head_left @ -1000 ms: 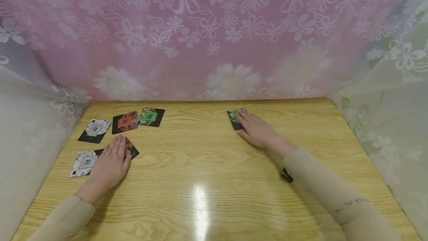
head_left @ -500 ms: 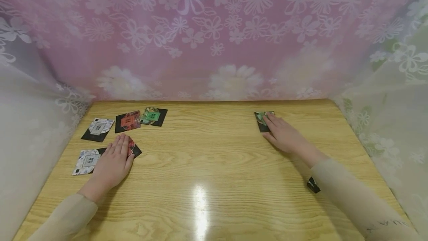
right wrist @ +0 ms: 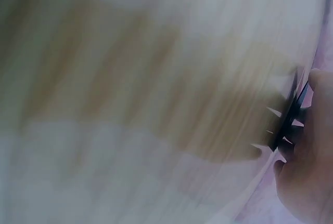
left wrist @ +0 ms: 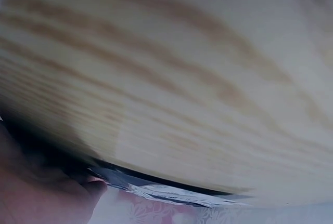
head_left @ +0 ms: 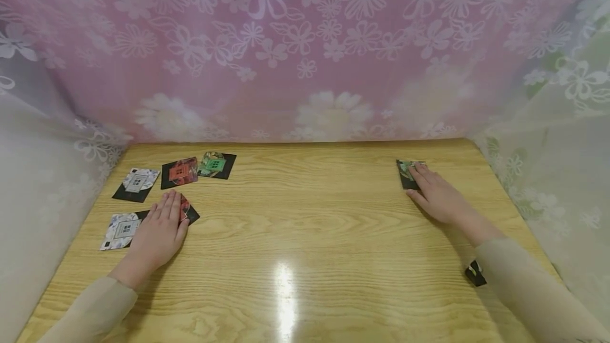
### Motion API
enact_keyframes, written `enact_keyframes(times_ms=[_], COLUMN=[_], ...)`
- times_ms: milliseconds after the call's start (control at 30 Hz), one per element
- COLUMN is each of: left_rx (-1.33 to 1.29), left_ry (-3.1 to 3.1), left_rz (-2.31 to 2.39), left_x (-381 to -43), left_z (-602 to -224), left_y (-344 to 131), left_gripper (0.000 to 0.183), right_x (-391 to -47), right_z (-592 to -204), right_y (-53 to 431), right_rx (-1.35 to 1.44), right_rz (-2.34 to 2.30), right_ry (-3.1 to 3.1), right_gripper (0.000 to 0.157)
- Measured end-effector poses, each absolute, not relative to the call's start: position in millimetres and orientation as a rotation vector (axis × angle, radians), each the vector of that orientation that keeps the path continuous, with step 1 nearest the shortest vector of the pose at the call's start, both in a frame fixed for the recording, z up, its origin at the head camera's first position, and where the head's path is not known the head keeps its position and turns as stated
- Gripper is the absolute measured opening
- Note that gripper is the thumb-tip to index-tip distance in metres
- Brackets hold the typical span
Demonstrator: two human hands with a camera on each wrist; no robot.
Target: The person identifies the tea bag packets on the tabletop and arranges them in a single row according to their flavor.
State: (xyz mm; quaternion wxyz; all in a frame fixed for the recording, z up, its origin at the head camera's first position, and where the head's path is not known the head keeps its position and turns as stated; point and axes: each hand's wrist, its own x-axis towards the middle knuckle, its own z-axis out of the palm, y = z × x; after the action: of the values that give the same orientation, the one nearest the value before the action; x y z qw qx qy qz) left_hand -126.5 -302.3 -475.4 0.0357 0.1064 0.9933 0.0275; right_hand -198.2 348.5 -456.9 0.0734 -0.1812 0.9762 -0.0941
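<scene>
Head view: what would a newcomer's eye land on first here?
Most likely the pink flowered curtain, which fills the upper part behind the wooden table. Next, at the left, the left hand rests on a red-and-black packet, with four other packets beside and beyond it. Well apart, toward the far right, the right hand touches a green-and-black packet.

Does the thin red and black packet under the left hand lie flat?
Flat: the left hand partly covers the thin red and black packet; printing faces upward.
</scene>
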Motion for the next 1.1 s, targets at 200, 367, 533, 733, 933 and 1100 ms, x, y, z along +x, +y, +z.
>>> enact_keyframes(times_ms=[200,367,533,733,933,1100], left_rx=[0.350,0.346,0.345,0.341,0.336,0.332], left_ry=[3.052,3.048,3.058,3.058,3.051,3.045], left_rz=[0.058,0.071,0.090,0.084,0.088,0.091], left_x=[-127,-127,-126,-126,-125,-125], left_z=[-475,-477,-477,-475,-476,-475], left_y=[-303,-304,-304,-303,-303,-303], left_gripper=[0.071,0.071,0.070,0.071,0.070,0.071], right_x=[-197,-198,-197,-193,-191,-191], right_z=[-458,-459,-462,-459,-459,-459], right_y=[372,388,400,402,403,403], right_rx=[-0.476,-0.440,-0.416,-0.396,-0.398,-0.420], right_rz=[-0.307,-0.328,-0.324,-0.321,-0.349,-0.387], right_ry=[2.922,2.907,2.907,2.898,2.898,2.933], right_gripper=[0.078,0.080,0.081,0.083,0.084,0.087])
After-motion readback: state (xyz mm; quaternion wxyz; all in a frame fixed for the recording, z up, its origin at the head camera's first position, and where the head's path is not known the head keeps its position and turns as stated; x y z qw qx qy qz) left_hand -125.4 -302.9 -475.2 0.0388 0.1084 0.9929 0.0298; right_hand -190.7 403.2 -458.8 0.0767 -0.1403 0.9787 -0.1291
